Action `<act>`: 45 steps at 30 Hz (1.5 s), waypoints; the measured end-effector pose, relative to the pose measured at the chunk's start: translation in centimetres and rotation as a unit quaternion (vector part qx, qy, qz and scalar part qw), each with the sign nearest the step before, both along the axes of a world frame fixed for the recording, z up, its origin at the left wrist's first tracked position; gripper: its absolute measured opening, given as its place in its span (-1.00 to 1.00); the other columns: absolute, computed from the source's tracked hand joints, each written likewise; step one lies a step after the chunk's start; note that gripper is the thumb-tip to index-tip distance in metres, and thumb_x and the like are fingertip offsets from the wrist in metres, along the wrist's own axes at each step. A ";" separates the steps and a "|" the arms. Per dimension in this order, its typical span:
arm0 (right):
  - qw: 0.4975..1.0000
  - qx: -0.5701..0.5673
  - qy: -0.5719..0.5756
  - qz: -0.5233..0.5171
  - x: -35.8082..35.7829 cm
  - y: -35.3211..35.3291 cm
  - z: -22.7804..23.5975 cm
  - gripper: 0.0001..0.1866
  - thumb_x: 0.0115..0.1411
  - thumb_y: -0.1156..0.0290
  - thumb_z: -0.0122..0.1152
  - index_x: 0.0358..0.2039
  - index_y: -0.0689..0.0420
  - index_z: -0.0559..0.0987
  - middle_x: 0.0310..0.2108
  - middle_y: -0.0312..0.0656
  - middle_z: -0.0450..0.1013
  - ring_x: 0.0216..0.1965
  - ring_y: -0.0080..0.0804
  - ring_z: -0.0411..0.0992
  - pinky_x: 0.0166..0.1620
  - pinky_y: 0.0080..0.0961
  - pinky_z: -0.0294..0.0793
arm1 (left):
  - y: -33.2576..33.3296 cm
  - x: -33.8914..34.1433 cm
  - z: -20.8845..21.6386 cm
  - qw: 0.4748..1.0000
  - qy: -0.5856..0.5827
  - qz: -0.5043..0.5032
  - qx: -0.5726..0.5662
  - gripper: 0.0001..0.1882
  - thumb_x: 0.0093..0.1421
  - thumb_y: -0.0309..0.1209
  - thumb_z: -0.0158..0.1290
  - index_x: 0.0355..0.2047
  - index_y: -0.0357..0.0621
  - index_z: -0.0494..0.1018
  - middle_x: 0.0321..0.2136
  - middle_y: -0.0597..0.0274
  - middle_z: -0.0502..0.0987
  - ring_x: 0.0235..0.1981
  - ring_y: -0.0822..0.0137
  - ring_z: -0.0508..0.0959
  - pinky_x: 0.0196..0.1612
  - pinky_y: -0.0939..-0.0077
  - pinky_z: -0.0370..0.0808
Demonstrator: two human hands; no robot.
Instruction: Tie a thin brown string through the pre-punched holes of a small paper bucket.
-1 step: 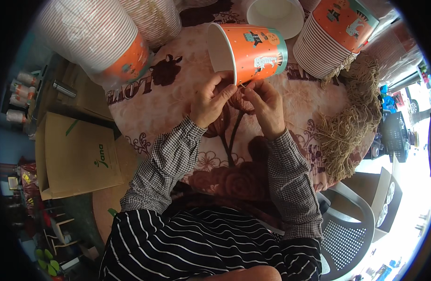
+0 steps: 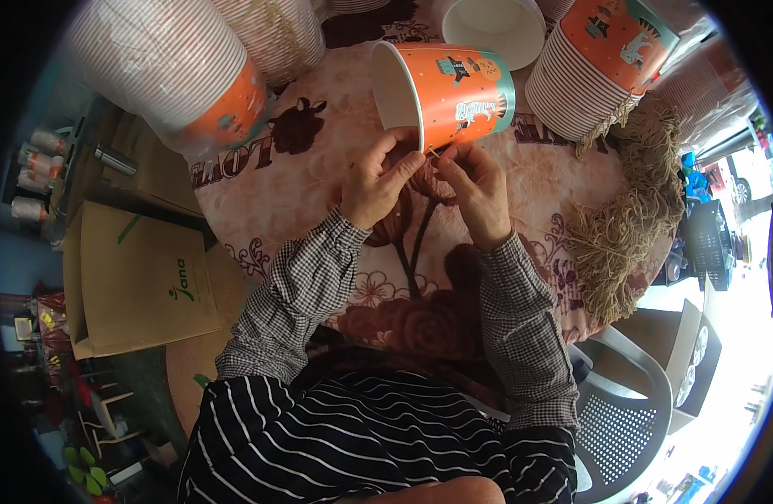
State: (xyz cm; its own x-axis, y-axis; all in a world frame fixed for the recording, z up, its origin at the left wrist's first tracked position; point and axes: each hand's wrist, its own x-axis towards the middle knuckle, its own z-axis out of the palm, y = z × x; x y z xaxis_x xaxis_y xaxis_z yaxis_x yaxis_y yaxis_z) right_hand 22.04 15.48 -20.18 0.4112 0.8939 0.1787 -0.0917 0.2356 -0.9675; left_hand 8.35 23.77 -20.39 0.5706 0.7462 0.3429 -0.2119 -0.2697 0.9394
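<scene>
A large orange paper tub (image 2: 458, 88) with a teal base band and printed figures lies tilted on its side, its white-rimmed mouth facing left. My left hand (image 2: 385, 178) grips the lower part of the rim, thumb outside and fingers reaching into the mouth. Close beside it, under the tub's wall, my right hand (image 2: 479, 186) is closed in a pinch on a thin, light strand (image 2: 433, 154), which looks like a cord end. Where the strand meets the tub is partly hidden by my fingertips.
A patterned pinkish cloth (image 2: 336, 134) covers the table. Nested tubs (image 2: 584, 76) stand at right, beside a heap of beige cords (image 2: 617, 244). Plastic-wrapped tub stacks (image 2: 185, 67) rise at left; a white tub (image 2: 494, 29) lies behind. A cardboard box (image 2: 143, 281) and plastic chair (image 2: 626, 420) flank me.
</scene>
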 end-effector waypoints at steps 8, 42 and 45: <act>1.000 -0.008 0.002 -0.011 0.0 0.0 0.1 -0.92 0.16 0.53 0.13 -0.38 0.27 0.46 -0.51 -0.36 0.40 -0.57 -0.75 0.30 -0.53 -0.77 0.29 | 0.0 0.1 0.0 0.998 0.029 0.022 0.059 -0.68 0.21 -0.36 0.06 -0.07 -0.27 0.41 -0.20 0.17 0.54 -0.14 0.38 0.51 -0.06 0.53 0.41; 1.000 -0.005 -0.009 -0.027 -0.4 0.1 0.1 -0.91 0.14 0.55 0.18 -0.38 0.29 0.48 -0.50 -0.33 0.44 -0.52 -0.73 0.34 -0.48 -0.77 0.35 | -0.1 0.1 -0.3 0.995 0.046 0.033 0.085 -0.81 0.19 -0.45 0.07 -0.24 -0.32 0.51 -0.34 0.20 0.55 -0.34 0.44 0.55 -0.26 0.60 0.48; 0.999 -0.004 -0.035 -0.029 0.0 0.1 -0.6 -0.89 0.14 0.55 0.18 -0.34 0.29 0.48 -0.47 -0.30 0.45 -0.49 -0.69 0.38 -0.43 -0.74 0.40 | -0.2 0.4 -0.6 0.995 0.047 0.050 0.078 -0.83 0.18 -0.45 0.09 -0.29 -0.33 0.52 -0.41 0.24 0.56 -0.40 0.46 0.55 -0.31 0.60 0.49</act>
